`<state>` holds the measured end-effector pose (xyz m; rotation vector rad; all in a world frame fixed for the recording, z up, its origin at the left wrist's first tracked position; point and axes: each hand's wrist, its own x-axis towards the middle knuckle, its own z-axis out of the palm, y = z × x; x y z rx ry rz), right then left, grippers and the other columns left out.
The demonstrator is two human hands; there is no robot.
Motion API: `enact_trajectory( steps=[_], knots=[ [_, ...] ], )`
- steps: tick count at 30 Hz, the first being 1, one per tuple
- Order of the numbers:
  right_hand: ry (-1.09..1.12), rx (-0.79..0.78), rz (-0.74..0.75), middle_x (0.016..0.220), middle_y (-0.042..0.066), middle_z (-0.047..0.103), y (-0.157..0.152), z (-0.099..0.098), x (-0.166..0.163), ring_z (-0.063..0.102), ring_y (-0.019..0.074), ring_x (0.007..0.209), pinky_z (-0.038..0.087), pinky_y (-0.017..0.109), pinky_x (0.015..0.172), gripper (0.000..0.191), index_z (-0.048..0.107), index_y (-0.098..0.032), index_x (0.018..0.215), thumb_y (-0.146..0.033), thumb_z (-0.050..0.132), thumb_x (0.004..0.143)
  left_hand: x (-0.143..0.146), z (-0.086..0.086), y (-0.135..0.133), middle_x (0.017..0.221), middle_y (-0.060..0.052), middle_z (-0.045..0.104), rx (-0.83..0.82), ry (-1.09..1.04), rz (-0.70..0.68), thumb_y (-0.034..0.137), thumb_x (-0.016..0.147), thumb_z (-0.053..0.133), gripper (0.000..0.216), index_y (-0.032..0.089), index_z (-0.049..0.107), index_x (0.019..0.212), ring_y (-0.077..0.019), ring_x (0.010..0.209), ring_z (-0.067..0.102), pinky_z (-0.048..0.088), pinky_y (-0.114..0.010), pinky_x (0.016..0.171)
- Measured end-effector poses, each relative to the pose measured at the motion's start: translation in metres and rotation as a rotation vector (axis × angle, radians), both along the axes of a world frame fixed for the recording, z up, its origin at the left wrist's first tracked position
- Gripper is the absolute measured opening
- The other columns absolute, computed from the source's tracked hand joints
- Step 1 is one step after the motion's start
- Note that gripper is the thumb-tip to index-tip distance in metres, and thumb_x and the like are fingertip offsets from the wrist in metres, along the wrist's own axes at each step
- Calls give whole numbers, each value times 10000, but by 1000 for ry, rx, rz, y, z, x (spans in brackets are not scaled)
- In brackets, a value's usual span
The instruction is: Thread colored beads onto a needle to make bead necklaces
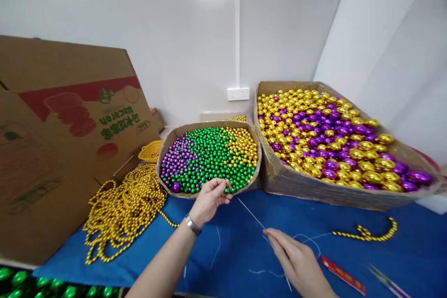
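My left hand, with a metal watch band on its wrist, is closed in a pinch at the front rim of the cardboard box of small beads. A green bead shows between its fingertips. In my right hand a long thin needle is pinched, its tip pointing up and left toward my left hand. Pale thread trails from around my right hand across the blue cloth. The box holds purple, green and gold beads, with one larger purple bead at its front left.
A larger box of gold and purple oval beads stands right. Gold bead strings lie left, before a tall carton and a yellow basket. Near right are a gold strand, a red packet and tweezers.
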<state>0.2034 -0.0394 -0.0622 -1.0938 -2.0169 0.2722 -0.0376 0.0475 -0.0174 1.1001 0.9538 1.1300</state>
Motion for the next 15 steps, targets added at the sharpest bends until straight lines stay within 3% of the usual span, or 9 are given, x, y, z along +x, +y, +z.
enact_trajectory(
  steps=[2, 5, 10, 15],
  knots=[
    [-29, -16, -10, 938, 34, 724, -2, -1, -1, 699, 154, 813, 566, 214, 716, 266, 637, -220, 1028, -262, 395, 927, 7, 0, -12, 801, -49, 626, -90, -198, -16, 387, 796, 620, 269, 130, 636, 874, -116, 663, 611, 484, -219, 606],
    [-71, 11, -14, 944, 39, 722, -2, -2, -1, 697, 149, 813, 563, 210, 711, 286, 636, -206, 1032, -261, 372, 935, 13, 0, -22, 841, -72, 640, -131, -298, -37, 318, 772, 668, 241, 108, 668, 890, -123, 696, 615, 488, -222, 634],
    [-139, 88, -48, 927, 37, 722, -3, 0, 2, 695, 143, 794, 555, 217, 695, 293, 630, -201, 1027, -242, 352, 943, 16, 0, -28, 952, -94, 650, -75, -277, -55, 257, 747, 699, 214, 115, 693, 907, -129, 722, 616, 485, -236, 648],
    [-277, 170, -108, 796, 34, 714, -4, 0, 7, 674, 129, 633, 521, 215, 596, 340, 646, -185, 1001, -229, 312, 956, 18, 1, -31, 945, -84, 652, -43, -220, -35, 260, 753, 693, 211, 133, 684, 922, -130, 735, 621, 483, -241, 661]
  ],
)
